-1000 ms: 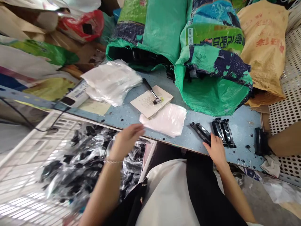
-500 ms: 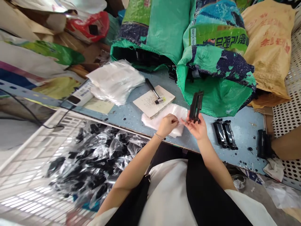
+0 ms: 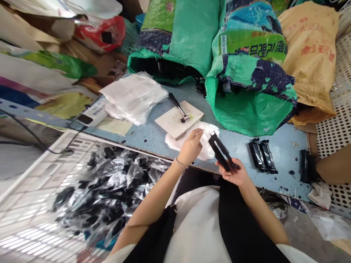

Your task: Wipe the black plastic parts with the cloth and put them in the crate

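My right hand [image 3: 235, 174] is closed round the lower end of a long black plastic part [image 3: 221, 153] with a slot along it, which tilts up to the left. My left hand [image 3: 191, 147], with a ring and a beaded bracelet, has its fingers pinched on a clear plastic bag [image 3: 206, 132] near the part's upper end. The bag's outline is hard to make out against the stack of clear bags [image 3: 175, 143] under the hand. Two similar black parts [image 3: 262, 155] lie side by side on the blue bench [image 3: 238, 142], to the right.
A small hammer [image 3: 181, 109] rests on a pale board [image 3: 167, 122]. Left of it lies a pile of clear bags [image 3: 134, 95]. Green sacks [image 3: 252, 113] gape at the back. A white crate [image 3: 33, 182] holds bagged black parts. Another person's arm [image 3: 334, 168] reaches in at right.
My right hand has lowered and turned the black part from nearly upright to leaning left. My left hand has shifted slightly left and up, with its fingers lifted.
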Demonstrator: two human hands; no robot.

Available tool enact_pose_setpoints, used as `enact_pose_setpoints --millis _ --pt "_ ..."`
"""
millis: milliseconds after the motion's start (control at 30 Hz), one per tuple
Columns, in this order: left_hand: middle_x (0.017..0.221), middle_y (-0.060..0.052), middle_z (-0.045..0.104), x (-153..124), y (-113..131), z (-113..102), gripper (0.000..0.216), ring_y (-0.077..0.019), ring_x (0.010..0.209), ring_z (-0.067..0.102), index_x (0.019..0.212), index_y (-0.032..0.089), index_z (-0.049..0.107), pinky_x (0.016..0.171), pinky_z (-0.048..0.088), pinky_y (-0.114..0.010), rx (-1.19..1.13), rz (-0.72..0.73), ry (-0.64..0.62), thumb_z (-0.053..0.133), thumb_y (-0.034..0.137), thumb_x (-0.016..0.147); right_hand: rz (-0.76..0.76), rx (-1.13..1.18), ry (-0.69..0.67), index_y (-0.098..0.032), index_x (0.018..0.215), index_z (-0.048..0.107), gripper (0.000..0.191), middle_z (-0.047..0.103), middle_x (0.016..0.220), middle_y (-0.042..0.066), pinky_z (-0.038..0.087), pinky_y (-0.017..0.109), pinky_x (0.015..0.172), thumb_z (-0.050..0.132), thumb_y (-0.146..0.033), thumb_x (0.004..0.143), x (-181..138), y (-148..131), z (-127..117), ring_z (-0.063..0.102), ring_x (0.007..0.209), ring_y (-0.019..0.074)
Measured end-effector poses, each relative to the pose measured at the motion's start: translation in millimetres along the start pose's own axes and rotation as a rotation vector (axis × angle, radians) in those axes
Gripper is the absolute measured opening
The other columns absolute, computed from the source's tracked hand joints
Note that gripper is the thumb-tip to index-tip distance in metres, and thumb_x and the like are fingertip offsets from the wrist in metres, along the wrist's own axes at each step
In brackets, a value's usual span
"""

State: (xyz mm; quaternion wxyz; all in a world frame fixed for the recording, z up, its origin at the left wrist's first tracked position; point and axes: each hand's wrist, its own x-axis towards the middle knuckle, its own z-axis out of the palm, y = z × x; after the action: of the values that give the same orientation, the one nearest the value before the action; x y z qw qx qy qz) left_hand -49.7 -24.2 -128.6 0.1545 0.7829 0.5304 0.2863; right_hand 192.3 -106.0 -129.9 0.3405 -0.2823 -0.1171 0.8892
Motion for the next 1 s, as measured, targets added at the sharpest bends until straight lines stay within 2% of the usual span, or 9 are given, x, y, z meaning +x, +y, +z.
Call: enact_pose_setpoints --millis 167,367,467,600,667,733,800,900,1000 --pt "0.150 -0.015 0.051 -18.5 5.8 -4.8 0.074 -0.0251 0.140 0.052 0.154 0.020 0.039 0.113 0.052 -0.041 -0.154 0.203 0.001 0.042 -0.003 0.084 0.136 -0.054 -0.074 -0.012 0.105 0.066 0.058 0.050 0.062 -0.003 0.030 0.017 0.040 0.055 -0.065 0.086 18.1 12.0 -2.8 0.028 0.053 0.0090" --pt "0.158 -0.017 0.043 -50.2 39.9 -0.8 0.086 -0.0252 0.142 0.051 0.164 0.022 0.015 0.115 0.051 -0.040 -0.229 0.449 -0.210 0.044 0.000 0.086 -0.245 -0.612 0.366 -0.019 0.099 0.067 0.043 0.057 0.080 0.000 0.051 0.027 0.060 0.073 -0.056 0.077 40.9 13.9 25.5 0.052 0.071 0.0153" --pt "0.154 -0.018 0.047 -60.6 46.5 -4.4 0.085 -0.0275 0.140 0.054 0.163 0.022 0.020 0.110 0.054 -0.042 -0.243 0.395 -0.201 0.048 0.003 0.085 -0.412 -0.927 0.362 -0.023 0.121 0.066 0.057 0.062 0.112 0.006 0.055 0.037 0.090 0.086 -0.038 0.071 18.3 18.8 47.0 0.060 0.099 0.0213" --pt "0.130 -0.010 0.067 -89.3 40.1 -58.1 0.055 -0.0241 0.118 0.069 0.143 0.032 0.054 0.102 0.060 -0.039 -0.302 0.169 -0.031 0.058 0.016 0.091 -0.398 -1.150 0.119 -0.029 0.142 0.057 0.053 0.062 0.136 0.009 0.052 0.045 0.103 0.068 -0.040 0.091 -23.3 0.8 52.2 0.064 0.113 0.0245" --pt "0.120 -0.006 0.072 -113.2 22.8 -104.7 0.043 -0.0259 0.107 0.072 0.129 0.035 0.064 0.095 0.063 -0.041 -0.273 -0.009 0.005 0.068 0.029 0.087 -0.510 -1.330 0.386 -0.028 0.140 0.059 0.047 0.062 0.137 0.011 0.046 0.050 0.109 0.063 -0.040 0.095 -40.0 -22.6 36.0 0.060 0.122 0.0289" --pt "0.114 0.001 0.074 -138.5 -8.1 -150.4 0.037 -0.0272 0.095 0.074 0.121 0.040 0.066 0.088 0.065 -0.046 -0.138 -0.244 0.078 0.068 0.042 0.084 -0.593 -1.612 0.861 -0.019 0.140 0.060 0.049 0.057 0.144 0.019 0.036 0.059 0.113 0.063 -0.035 0.094 -49.4 -46.9 11.7 0.050 0.132 0.0381" --pt "0.110 0.004 0.074 -159.1 -47.6 -183.7 0.034 -0.0310 0.093 0.073 0.112 0.042 0.067 0.089 0.063 -0.057 0.061 -0.480 0.112 0.064 0.052 0.080 -0.519 -1.814 1.171 -0.006 0.142 0.055 0.057 0.050 0.147 0.030 0.031 0.068 0.109 0.063 -0.027 0.090 -48.6 -62.0 -11.0 0.043 0.134 0.0478" --pt "0.098 0.003 0.075 -169.2 -96.9 -199.6 0.032 -0.0371 0.099 0.071 0.104 0.036 0.066 0.095 0.054 -0.072 0.286 -0.676 0.109 0.055 0.050 0.077 -0.417 -1.938 1.169 -0.002 0.147 0.047 0.064 0.053 0.143 0.033 0.034 0.068 0.102 0.061 -0.022 0.088 -31.1 -58.5 -25.3 0.045 0.128 0.0491" --pt "0.085 0.004 0.074 -146.4 -100.3 -176.5 0.036 -0.0322 0.087 0.072 0.109 0.032 0.065 0.090 0.058 -0.065 0.242 -0.724 0.085 0.055 0.051 0.081 -0.460 -2.040 0.966 -0.011 0.149 0.048 0.058 0.062 0.133 0.023 0.037 0.058 0.101 0.051 -0.015 0.091 -13.2 -39.3 -17.7 0.050 0.122 0.0395"
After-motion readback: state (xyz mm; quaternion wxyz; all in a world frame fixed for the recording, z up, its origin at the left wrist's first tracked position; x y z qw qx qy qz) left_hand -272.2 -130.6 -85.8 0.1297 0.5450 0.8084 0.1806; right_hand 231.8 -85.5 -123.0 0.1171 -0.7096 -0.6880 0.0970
